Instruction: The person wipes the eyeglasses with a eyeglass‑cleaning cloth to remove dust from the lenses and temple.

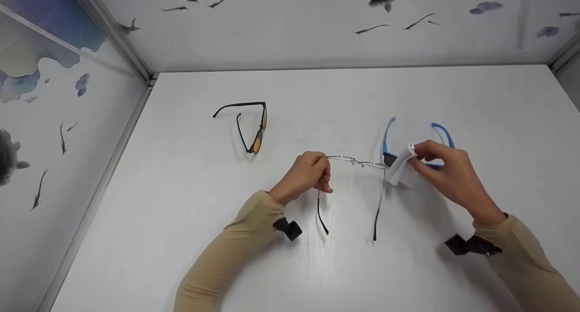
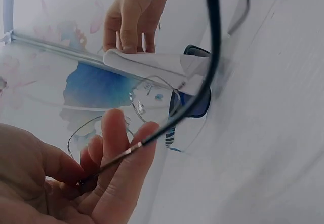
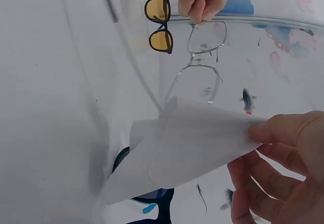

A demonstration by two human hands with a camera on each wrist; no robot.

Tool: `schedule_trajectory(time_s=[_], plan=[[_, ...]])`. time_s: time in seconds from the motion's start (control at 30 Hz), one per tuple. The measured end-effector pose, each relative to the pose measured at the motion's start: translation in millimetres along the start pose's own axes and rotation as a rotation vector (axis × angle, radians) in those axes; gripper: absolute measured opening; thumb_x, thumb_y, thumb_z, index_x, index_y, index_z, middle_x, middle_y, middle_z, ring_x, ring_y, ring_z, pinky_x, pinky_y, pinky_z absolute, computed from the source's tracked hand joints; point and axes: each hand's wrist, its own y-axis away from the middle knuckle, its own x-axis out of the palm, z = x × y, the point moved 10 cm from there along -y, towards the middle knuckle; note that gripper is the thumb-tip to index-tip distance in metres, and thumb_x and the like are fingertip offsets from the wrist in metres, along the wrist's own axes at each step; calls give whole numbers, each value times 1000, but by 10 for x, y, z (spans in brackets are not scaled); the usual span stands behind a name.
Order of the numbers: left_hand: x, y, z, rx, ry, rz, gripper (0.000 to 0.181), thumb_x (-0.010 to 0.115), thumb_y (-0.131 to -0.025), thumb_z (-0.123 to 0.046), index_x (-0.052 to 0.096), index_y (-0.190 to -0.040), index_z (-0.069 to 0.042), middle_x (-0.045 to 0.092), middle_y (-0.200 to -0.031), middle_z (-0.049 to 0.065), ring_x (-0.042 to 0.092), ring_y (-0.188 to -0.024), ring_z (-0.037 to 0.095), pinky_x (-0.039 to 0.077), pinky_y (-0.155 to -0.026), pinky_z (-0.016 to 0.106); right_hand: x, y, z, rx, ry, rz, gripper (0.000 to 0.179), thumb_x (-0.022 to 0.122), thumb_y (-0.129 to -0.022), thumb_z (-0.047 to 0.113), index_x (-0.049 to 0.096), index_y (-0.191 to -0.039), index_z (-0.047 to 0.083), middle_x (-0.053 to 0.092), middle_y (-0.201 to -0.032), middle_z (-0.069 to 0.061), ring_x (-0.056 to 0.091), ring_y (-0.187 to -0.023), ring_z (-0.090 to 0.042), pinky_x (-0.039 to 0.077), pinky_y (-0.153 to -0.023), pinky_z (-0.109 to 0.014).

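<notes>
My left hand grips a pair of thin metal-rimmed glasses at one hinge, above the white table. Their lenses are clear, and both temples point toward me with dark tips. Seen in the left wrist view, the near temple runs out between the fingers. My right hand pinches a white cloth between thumb and fingers at the other end of the glasses. That cloth hangs folded in the right wrist view and overlaps the far end of the frame.
Blue-framed glasses with dark lenses stand on the table behind the cloth, partly hidden by it and the right hand. Black-framed glasses with yellow lenses lie at the back left. Printed panels border the table's back and left.
</notes>
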Motion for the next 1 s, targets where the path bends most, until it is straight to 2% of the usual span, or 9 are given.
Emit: schedule_trajectory(time_s=[0.2, 0.43, 0.5, 0.6, 0.73, 0.87, 1.0], plan=[[-31, 1, 0, -3, 36, -10, 31, 33, -100, -3, 49, -73, 0, 55, -67, 10, 63, -54, 19, 57, -61, 36, 19, 56, -9, 17, -21, 3, 21, 70, -83, -8, 67, -103, -1, 69, -94, -10, 59, -80, -1, 46, -74, -8], [-31, 12, -19, -5, 115, -23, 31, 30, -101, -2, 49, -76, 0, 55, -69, 11, 65, -55, 19, 57, -63, 38, 20, 60, -47, 70, -31, -70, 20, 68, -84, -8, 64, -103, -3, 68, -98, -16, 67, -85, -27, 43, -76, -5], [-41, 11, -27, 4, 144, -37, 32, 28, -102, -2, 49, -77, 0, 55, -71, 13, 64, -55, 20, 57, -63, 39, 56, 67, -28, 60, -53, -67, 21, 68, -83, -10, 63, -102, -3, 68, -98, -15, 67, -86, -28, 44, -75, -6], [-74, 7, -43, 19, 184, -68, 33, 27, -103, -3, 49, -78, 0, 54, -71, 14, 63, -55, 19, 57, -64, 39, 98, 102, 34, 25, -66, -69, 24, 68, -80, -14, 64, -101, -3, 69, -97, -12, 67, -86, -19, 47, -75, -10], [-147, -2, -54, 33, 211, -120, 33, 27, -102, -3, 48, -76, 0, 53, -69, 11, 61, -53, 18, 57, -63, 39, 122, 169, 177, -67, -39, -72, 30, 70, -75, -18, 64, -100, -2, 69, -96, -7, 64, -85, -9, 48, -77, -11], [-220, -1, -46, 33, 210, -165, 33, 28, -103, -3, 47, -76, 0, 54, -69, 10, 61, -52, 18, 57, -63, 38, 151, 241, 352, -184, 3, -54, 37, 73, -69, -21, 65, -99, 0, 68, -94, -3, 64, -83, -12, 46, -80, -11], [-286, -2, -28, 29, 211, -204, 33, 28, -103, -4, 48, -76, 0, 55, -68, 10, 62, -53, 18, 57, -64, 38, 198, 325, 479, -249, 27, -6, 42, 75, -65, -21, 65, -99, 2, 67, -94, 0, 63, -82, -12, 45, -80, -11]])
